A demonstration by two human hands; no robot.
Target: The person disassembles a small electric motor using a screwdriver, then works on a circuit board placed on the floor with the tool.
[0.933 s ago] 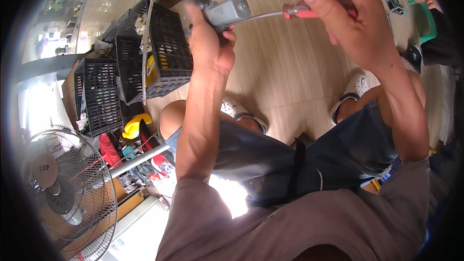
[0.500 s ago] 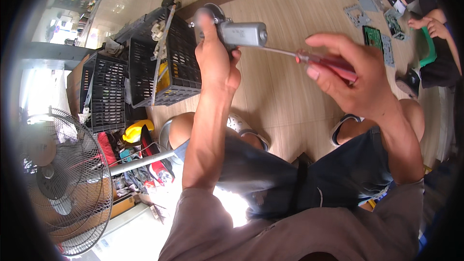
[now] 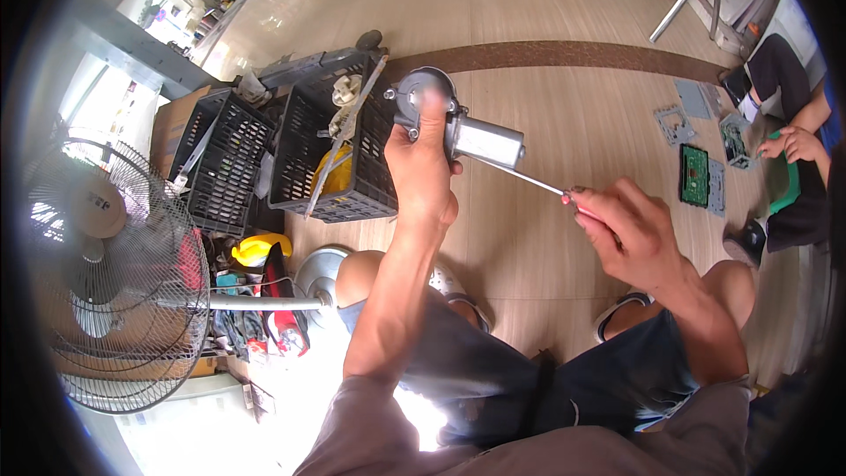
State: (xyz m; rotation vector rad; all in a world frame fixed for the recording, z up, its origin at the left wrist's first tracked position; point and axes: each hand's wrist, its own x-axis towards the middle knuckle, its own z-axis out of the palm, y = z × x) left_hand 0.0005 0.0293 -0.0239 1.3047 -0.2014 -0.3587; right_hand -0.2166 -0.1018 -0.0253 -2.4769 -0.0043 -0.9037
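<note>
Silver motor (image 3: 489, 143) sits clasped in left hand (image 3: 421, 167) near crate edge (image 3: 352, 208), right hand (image 3: 636, 236) gripping screwdriver (image 3: 533, 181) over open floor (image 3: 520, 242).

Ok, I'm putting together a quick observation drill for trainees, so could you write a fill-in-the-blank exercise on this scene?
1. The right hand holds a red-handled ____.
2. The left hand holds a grey motor-like unit whose cylinder points toward the picture's ____ side.
3. A fan with a wire guard stands on the picture's ____ side.
4. The circuit board lying flat on the floor is coloured ____.

Missing words: screwdriver; right; left; green.
</note>
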